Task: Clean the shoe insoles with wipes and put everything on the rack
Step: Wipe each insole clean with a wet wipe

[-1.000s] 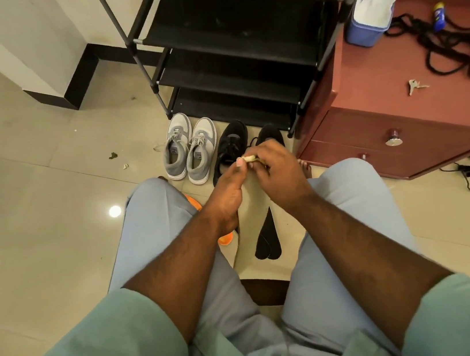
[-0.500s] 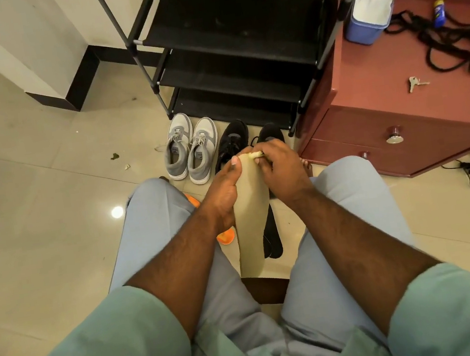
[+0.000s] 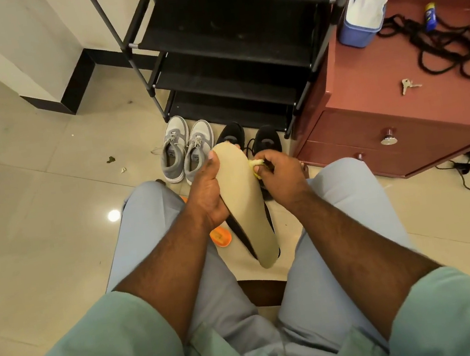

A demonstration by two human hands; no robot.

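Observation:
My left hand point(image 3: 208, 193) grips a tan insole point(image 3: 245, 203) by its left edge and holds it between my knees, toe end pointing away from me. A dark insole point(image 3: 240, 233) shows behind it along both edges. My right hand point(image 3: 280, 176) pinches a small crumpled wipe point(image 3: 257, 164) against the tan insole's right edge. On the floor beyond stand a pair of grey sneakers point(image 3: 186, 151) and a pair of black shoes point(image 3: 264, 140), in front of the black shoe rack point(image 3: 230, 66).
A red-brown cabinet point(image 3: 399, 112) stands to the right of the rack, carrying a blue tub of wipes point(image 3: 361, 19), black cord point(image 3: 448, 48), keys point(image 3: 408, 86) and a small bottle point(image 3: 430, 16). An orange object point(image 3: 221, 237) lies under my left leg. Small scraps dot the tiled floor at left.
The tan insole has been lifted and turned so its face shows fully. My right hand has moved from the toe tip down to the right edge with the wipe.

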